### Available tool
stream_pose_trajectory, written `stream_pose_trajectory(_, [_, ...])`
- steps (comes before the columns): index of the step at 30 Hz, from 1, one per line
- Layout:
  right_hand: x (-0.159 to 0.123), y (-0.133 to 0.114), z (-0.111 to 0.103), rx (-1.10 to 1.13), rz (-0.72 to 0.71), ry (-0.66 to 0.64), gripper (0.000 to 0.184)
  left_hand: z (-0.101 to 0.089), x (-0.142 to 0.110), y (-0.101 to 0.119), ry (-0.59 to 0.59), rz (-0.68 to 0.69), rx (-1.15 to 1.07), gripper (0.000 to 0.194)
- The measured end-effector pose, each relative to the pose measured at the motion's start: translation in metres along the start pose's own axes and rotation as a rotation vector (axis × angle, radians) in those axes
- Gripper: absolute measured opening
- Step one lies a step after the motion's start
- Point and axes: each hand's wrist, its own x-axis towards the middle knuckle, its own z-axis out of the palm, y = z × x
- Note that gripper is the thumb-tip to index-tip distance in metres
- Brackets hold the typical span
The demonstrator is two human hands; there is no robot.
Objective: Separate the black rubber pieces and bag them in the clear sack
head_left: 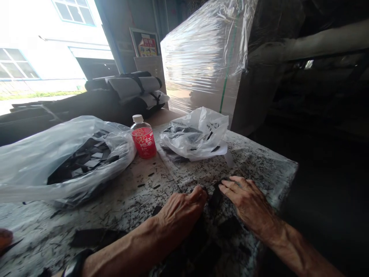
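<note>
My left hand (184,206) is closed in a pinch just above the table, its fingertips against a small black piece that is mostly hidden by the fingers. To its right, my right hand (249,198) has its fingers stretched out, the tips resting on a flat black piece (215,195). The thumb of my right hand is hidden. More dark flat pieces lie in shadow beneath and between my forearms. Further left, a black rectangular piece (88,237) rests on the table near my left forearm.
Black scraps litter the pale table (259,157). A clear bag (25,165) of black pieces, a red-labelled bottle (144,140) and a white plastic bag (198,134) stand beyond my hands. A wrapped stack (198,65) rises behind. A partial finger-like shape (5,237) shows far left.
</note>
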Motion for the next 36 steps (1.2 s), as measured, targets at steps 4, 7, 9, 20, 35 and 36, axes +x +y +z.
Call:
stream_pose_trajectory(4, [0.008, 0.003, -0.006, 0.059, 0.02, -0.041, 0.05, -0.003, -0.005, -0.001, 0.018, -0.009, -0.02, 0.042])
stream_pose_trajectory(7, [0.009, 0.004, -0.009, 0.051, 0.007, -0.016, 0.05, -0.005, -0.009, -0.003, 0.022, -0.011, -0.027, 0.047])
stream_pose_trajectory(9, [0.006, 0.002, -0.01, 0.024, -0.019, 0.038, 0.05, -0.006, -0.012, -0.004, 0.016, -0.007, -0.032, 0.053])
stream_pose_trajectory(20, [-0.02, -0.011, -0.006, -0.034, -0.282, 0.068, 0.054, -0.002, -0.001, -0.019, 0.051, -0.098, -0.032, 0.025])
stream_pose_trajectory(35, [-0.02, -0.007, -0.007, 0.04, -0.193, -0.073, 0.056, -0.001, 0.012, -0.03, 0.078, -0.115, -0.079, 0.014])
stream_pose_trajectory(36, [-0.019, -0.007, -0.006, 0.071, -0.172, -0.045, 0.055, -0.004, 0.012, -0.031, 0.083, -0.108, -0.105, 0.011])
